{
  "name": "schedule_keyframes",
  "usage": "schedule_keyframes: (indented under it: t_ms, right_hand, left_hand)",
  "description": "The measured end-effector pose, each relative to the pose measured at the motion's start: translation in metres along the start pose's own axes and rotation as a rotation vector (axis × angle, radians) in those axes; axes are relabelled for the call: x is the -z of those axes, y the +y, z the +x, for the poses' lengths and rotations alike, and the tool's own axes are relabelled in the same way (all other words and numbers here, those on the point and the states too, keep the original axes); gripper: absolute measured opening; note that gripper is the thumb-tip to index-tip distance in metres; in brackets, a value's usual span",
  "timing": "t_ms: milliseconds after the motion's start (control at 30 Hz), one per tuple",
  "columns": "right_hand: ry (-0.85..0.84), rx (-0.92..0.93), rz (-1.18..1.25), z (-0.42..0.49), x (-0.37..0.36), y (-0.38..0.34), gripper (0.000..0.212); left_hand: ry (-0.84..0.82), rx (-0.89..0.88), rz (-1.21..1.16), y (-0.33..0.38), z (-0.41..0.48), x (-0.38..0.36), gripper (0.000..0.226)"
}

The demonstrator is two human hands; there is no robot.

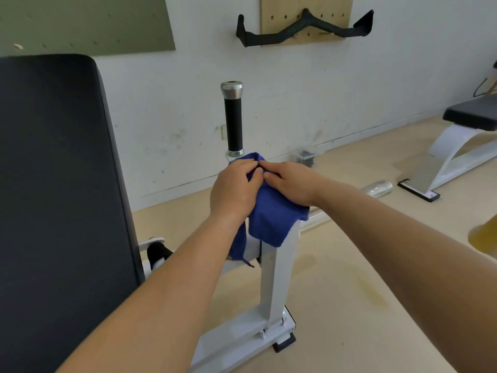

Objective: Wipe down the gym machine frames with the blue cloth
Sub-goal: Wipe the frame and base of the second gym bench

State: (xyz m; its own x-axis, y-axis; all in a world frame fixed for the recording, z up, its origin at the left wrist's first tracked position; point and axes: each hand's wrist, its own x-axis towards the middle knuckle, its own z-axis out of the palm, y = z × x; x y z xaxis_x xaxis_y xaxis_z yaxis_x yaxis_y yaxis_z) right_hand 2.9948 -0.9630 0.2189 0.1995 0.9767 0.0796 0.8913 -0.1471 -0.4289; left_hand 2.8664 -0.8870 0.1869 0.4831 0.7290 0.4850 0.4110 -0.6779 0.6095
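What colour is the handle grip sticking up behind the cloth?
Black grip, silver cap; head view.

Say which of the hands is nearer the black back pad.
Left. The left hand grips the blue cloth on the side toward the black back pad; the right hand holds it on the far side.

blue cloth (271, 214), white frame (277, 281), black pad (53, 170)

Black back pad (53, 184) walls off the whole left. Handle post (233, 119) stands just behind the top of the white frame upright (277, 278), where left hand (234, 189) and right hand (290, 181) pinch the blue cloth (269, 219); wall (349, 90) close beyond. Floor (376, 265) right of the upright is open. Clear bottle (377, 188) lying there and second bench (457, 146) sit well off right.
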Motion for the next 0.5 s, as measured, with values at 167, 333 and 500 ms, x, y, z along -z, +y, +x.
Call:
schedule_keyframes:
  t_ms: [167,333,500]
  right_hand:
    - [0.022,-0.021,-0.053,-0.009,-0.004,-0.008,0.044]
    - [0.033,0.018,-0.081,-0.053,-0.004,-0.016,0.045]
    - [0.026,0.024,-0.075,-0.079,-0.003,-0.014,0.05]
  left_hand:
    - [0.078,-0.034,0.355,0.001,-0.008,0.011,0.032]
    - [-0.156,-0.056,0.115,0.024,-0.045,0.018,0.033]
    - [-0.223,-0.051,0.027,0.025,-0.081,0.016,0.047]
